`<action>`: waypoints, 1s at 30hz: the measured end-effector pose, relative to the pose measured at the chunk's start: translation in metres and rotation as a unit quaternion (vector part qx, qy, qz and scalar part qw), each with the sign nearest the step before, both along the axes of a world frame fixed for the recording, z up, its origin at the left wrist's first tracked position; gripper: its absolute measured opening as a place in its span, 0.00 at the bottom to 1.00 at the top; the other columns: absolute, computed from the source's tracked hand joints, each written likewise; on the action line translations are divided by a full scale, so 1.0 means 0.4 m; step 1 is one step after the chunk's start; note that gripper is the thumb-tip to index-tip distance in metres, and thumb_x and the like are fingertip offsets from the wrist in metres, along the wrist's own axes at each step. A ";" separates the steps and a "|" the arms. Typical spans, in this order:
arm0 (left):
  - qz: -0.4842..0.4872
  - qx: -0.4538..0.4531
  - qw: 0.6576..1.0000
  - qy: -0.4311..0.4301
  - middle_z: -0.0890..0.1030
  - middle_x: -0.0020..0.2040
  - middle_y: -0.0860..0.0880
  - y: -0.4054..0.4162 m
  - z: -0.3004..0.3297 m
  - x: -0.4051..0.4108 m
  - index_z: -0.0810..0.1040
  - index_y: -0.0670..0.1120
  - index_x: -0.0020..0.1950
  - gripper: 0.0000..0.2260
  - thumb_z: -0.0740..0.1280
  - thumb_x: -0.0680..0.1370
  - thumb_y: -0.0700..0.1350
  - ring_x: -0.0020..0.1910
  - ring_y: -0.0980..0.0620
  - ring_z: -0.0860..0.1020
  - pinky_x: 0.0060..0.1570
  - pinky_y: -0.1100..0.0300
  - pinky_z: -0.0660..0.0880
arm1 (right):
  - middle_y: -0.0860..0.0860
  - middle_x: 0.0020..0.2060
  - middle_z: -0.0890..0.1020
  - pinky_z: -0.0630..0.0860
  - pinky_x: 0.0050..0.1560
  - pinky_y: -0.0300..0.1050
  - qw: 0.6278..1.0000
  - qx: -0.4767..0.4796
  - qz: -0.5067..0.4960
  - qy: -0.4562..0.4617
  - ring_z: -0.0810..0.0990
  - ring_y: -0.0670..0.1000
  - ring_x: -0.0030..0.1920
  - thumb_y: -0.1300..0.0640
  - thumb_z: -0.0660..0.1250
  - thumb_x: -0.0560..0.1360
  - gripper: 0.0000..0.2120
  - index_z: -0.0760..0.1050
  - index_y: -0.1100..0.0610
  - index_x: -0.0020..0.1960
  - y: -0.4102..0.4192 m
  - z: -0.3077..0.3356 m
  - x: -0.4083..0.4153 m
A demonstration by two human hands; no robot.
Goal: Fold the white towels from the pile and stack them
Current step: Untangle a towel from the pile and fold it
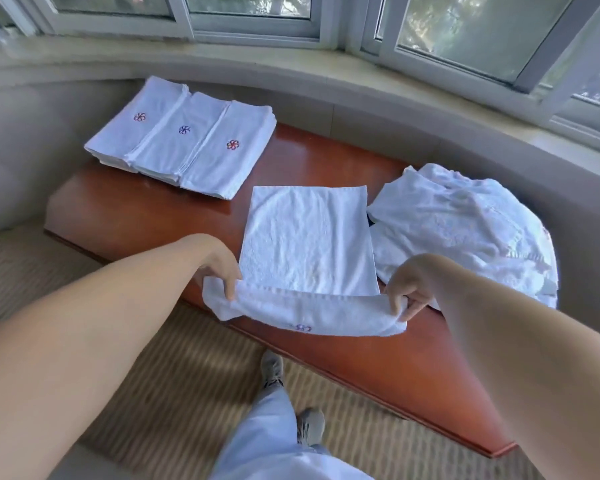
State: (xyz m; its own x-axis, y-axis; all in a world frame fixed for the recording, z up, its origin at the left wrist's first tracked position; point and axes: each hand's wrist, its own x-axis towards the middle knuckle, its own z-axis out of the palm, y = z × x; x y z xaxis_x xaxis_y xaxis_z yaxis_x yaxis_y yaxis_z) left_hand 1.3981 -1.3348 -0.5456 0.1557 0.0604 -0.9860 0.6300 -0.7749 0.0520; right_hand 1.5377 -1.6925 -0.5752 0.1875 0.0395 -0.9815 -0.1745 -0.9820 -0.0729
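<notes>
A white towel [309, 237] lies spread on the reddish wooden table [326, 157], its near edge lifted and rolled over toward me, showing a small purple flower mark. My left hand [219, 268] pinches the near left corner. My right hand [407, 289] pinches the near right corner. A rumpled pile of white towels [465, 223] sits at the table's right end. At the far left lie three overlapping stacks of folded towels [184, 140], each with an embroidered flower on top.
The table's near edge [378, 386] runs diagonally in front of my legs and shoes [272, 368] on striped carpet. A curved beige ledge and windows [257, 15] stand behind the table.
</notes>
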 end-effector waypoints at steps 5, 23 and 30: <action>0.045 0.024 0.990 -0.129 0.75 0.71 0.47 0.089 -0.004 0.107 0.80 0.50 0.68 0.20 0.73 0.77 0.39 0.72 0.44 0.72 0.69 0.48 0.73 | 0.57 0.40 0.77 0.77 0.46 0.45 0.984 0.077 0.011 -0.161 0.77 0.55 0.40 0.70 0.63 0.74 0.14 0.76 0.58 0.56 0.061 0.041 0.108; 0.221 -0.014 0.877 -0.426 0.83 0.51 0.52 0.383 -0.319 0.624 0.83 0.51 0.47 0.04 0.76 0.76 0.43 0.56 0.51 0.81 0.56 0.56 0.75 | 0.52 0.36 0.75 0.64 0.33 0.44 0.883 0.128 -0.151 -0.425 0.71 0.53 0.36 0.57 0.60 0.79 0.10 0.76 0.60 0.43 0.293 -0.212 0.622; 0.156 0.050 0.872 -0.461 0.82 0.48 0.57 0.418 -0.515 0.739 0.82 0.52 0.48 0.02 0.70 0.79 0.46 0.49 0.56 0.79 0.45 0.60 0.74 | 0.50 0.33 0.72 0.61 0.31 0.42 0.885 0.102 -0.094 -0.444 0.73 0.57 0.39 0.58 0.61 0.80 0.13 0.68 0.56 0.37 0.351 -0.395 0.734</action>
